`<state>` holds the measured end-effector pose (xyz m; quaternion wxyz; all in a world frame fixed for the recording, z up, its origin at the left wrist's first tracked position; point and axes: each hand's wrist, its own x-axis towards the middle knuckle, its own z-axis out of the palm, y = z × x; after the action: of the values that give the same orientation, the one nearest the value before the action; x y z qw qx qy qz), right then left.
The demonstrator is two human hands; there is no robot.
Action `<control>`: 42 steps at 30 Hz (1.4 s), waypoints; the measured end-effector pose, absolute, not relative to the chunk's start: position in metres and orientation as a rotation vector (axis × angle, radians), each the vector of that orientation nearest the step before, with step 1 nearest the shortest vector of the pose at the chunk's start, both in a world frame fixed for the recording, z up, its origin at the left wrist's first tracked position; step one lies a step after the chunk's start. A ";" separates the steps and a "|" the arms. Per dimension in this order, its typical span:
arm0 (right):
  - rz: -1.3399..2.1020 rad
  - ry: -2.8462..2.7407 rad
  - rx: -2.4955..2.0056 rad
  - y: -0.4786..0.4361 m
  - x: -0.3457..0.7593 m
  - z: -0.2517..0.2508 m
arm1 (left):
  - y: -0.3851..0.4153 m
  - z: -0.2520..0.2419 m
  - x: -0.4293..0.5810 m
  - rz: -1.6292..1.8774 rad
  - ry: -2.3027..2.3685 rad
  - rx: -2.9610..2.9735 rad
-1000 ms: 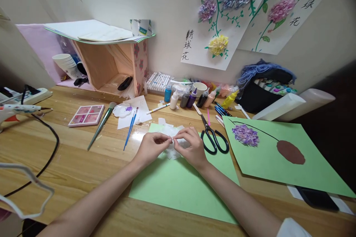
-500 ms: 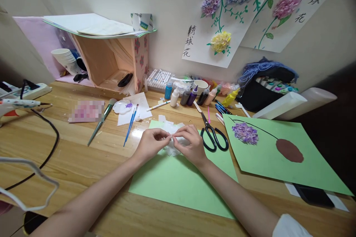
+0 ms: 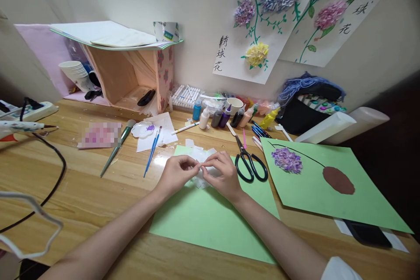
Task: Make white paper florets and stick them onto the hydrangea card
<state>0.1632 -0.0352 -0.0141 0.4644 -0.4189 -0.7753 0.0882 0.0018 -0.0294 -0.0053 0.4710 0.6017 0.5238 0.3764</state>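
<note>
My left hand (image 3: 175,176) and my right hand (image 3: 225,176) meet fingertip to fingertip above a green sheet (image 3: 216,223). Both pinch a tiny piece of white paper, mostly hidden by the fingers. Just beneath and behind them lies a loose heap of white paper pieces (image 3: 200,154), partly covered by my hands. Black-handled scissors (image 3: 244,154) rest close to my right hand, with handles over the green sheet's edge and blades pointing away.
On the right, another green card (image 3: 315,205) carries a purple paper flower (image 3: 286,160) and a brown oval. Paint bottles (image 3: 225,117) line the back. Paintbrushes (image 3: 152,152) lie left of my hands, and a glue gun (image 3: 19,127) sits at the far left.
The camera view has shifted slightly, so the whole scene sits a little lower and further left. Both hands keep the same pinch, fingertips together.
</note>
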 end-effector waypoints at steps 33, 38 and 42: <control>0.392 -1.883 -1.037 -0.036 0.163 -0.012 | -0.037 0.002 0.003 0.934 1.285 1.869; 0.414 -1.870 -1.026 -0.036 0.163 -0.012 | -0.035 0.002 0.001 0.947 1.290 1.871; 0.420 -1.864 -1.027 -0.035 0.163 -0.012 | -0.035 0.001 0.001 0.934 1.300 1.892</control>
<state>0.1631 -0.0355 -0.0121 0.4673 -0.4186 -0.7596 0.1713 0.0014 -0.0351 0.0010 0.3257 0.7217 0.4961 0.3563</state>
